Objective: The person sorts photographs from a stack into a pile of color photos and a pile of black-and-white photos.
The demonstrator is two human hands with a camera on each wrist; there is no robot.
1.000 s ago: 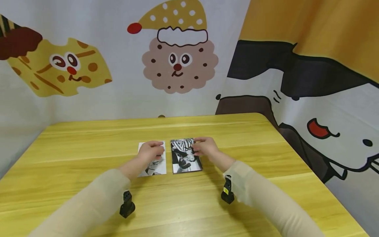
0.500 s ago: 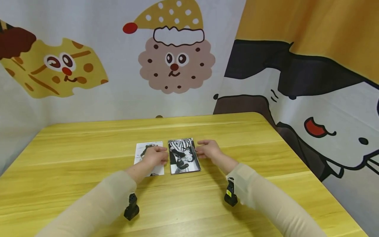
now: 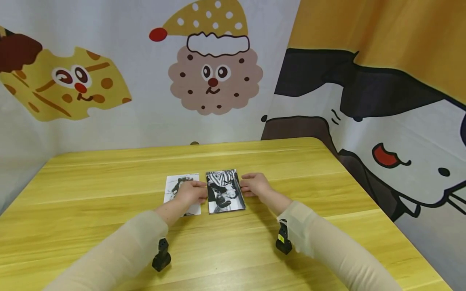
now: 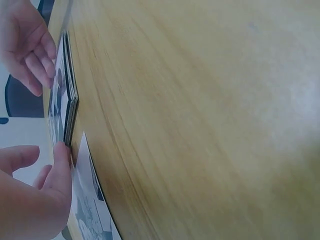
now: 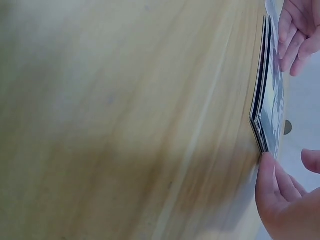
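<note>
A small stack of black-and-white picture cards (image 3: 226, 192) lies on the table, its layered edges visible in both wrist views. Left of it is a single picture card (image 3: 174, 186), partly hidden beneath my left hand (image 3: 190, 193). That hand's fingertips touch the left side of the stack (image 4: 61, 107), fingers fairly straight and thumb held apart. On the opposite side, my right hand (image 3: 256, 185) has its fingertips against the stack's right edge, as the right wrist view shows. Its fingers (image 5: 266, 175) are extended, with the thumb raised away from the cards.
The wooden table (image 3: 109, 169) stretches around the cards. Behind it hangs a curtain (image 3: 153, 101) printed with cartoon figures. A black wrist device (image 3: 161, 255) is on the left sleeve, and another black device (image 3: 283, 240) is on the right one.
My left hand has moved right across the single card to the stack's left side. My right hand has drawn back from over the stack to its right edge.
</note>
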